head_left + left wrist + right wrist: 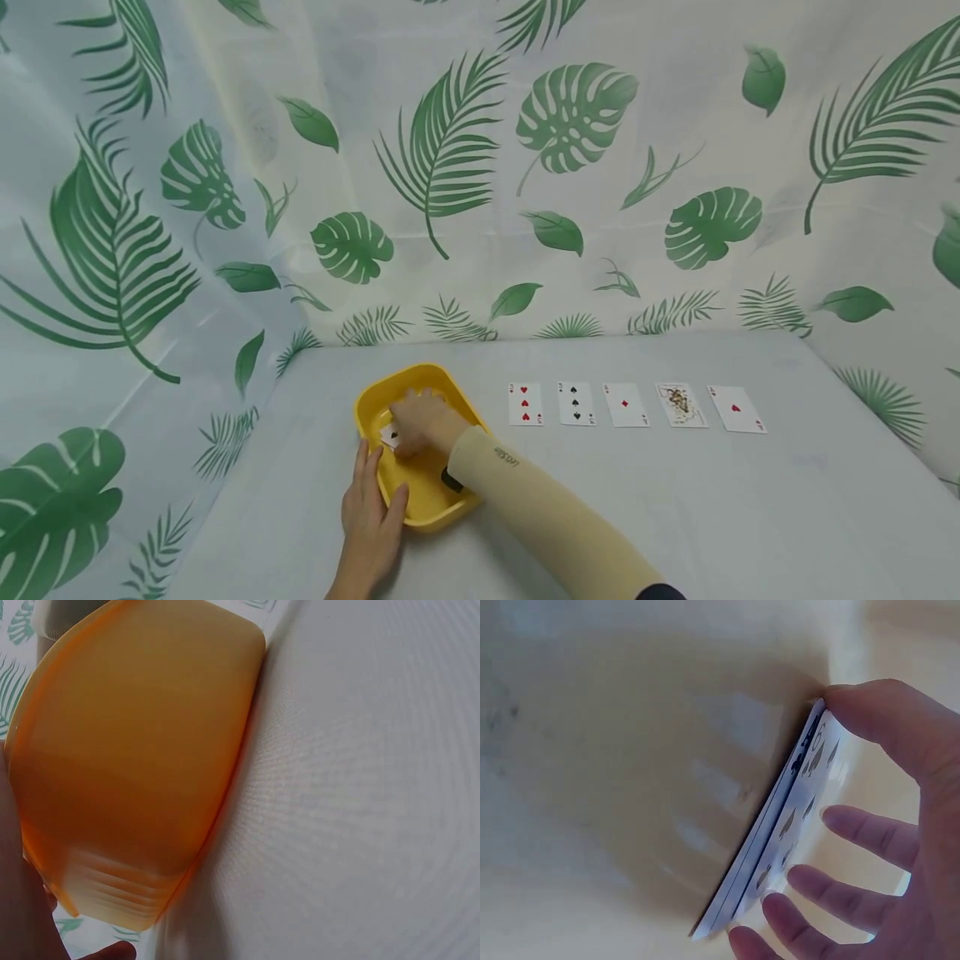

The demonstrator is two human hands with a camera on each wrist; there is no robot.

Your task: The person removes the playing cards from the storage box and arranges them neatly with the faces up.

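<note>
A yellow plastic bin (431, 510) stands at an angle on the table. My left hand (371, 508) holds its near left side, with the thumb over the rim and the fingers along the outer wall. My right hand (427, 423) reaches down inside the bin, over a small stack of playing cards (769, 832) that stands on edge. The thumb is at the stack's upper corner, and the other fingertips lie along the face and lower edge of a six of spades. In the left wrist view the bin's outer wall (142, 742) fills much of the picture.
Right of the bin lies a row of face-up cards: a three of hearts (526, 405), a three of spades (576, 404), an ace of diamonds (626, 406), a joker (681, 406) and an ace of hearts (737, 410). A leaf-patterned curtain (465, 275) hangs behind the table (637, 500).
</note>
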